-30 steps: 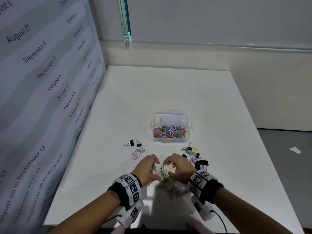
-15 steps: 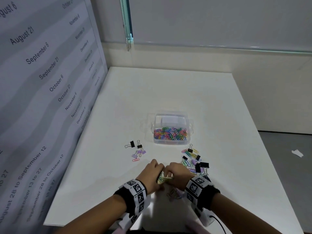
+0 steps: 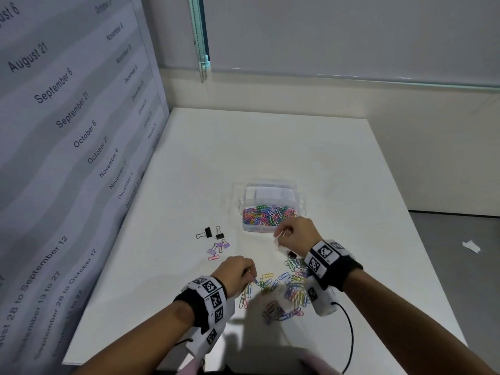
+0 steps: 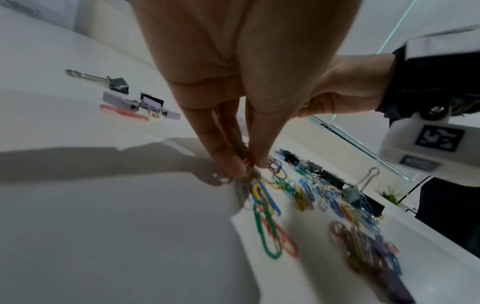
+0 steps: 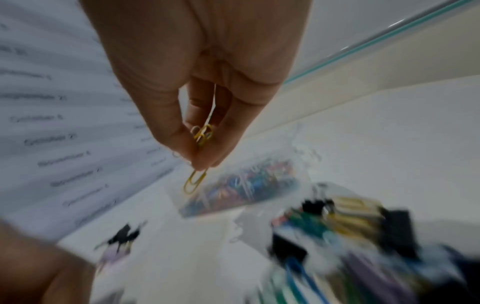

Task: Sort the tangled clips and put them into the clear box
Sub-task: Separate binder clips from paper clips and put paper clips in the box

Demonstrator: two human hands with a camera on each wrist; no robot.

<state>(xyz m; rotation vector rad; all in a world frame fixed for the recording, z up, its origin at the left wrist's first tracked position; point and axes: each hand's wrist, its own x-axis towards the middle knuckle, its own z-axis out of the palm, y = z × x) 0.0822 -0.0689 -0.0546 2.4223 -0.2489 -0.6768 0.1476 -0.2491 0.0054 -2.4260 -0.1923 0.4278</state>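
Observation:
A clear box (image 3: 299,203) holding several coloured paper clips stands mid-table. Just short of its front edge my right hand (image 3: 280,235) is raised and pinches a yellow paper clip (image 5: 194,182) between thumb and fingers; a second small clip sits higher in the same pinch. The box (image 5: 298,181) lies beyond that clip in the blurred right wrist view. My left hand (image 3: 253,277) is low over the tangled pile of coloured paper clips (image 3: 281,290). Its fingertips (image 4: 235,162) pinch a small linked bunch (image 4: 257,191) at the pile's left edge.
Two black binder clips (image 3: 212,233), purple binder clips (image 3: 220,246) and a pink paper clip (image 3: 213,257) lie left of the pile. More binder clips (image 4: 353,195) sit in the pile's right side. A printed panel (image 3: 67,158) walls the table's left edge.
The hands, joined over the pile before, have parted. My right hand rose toward the box with the yellow clip; my left hand stayed low at the pile's left edge.

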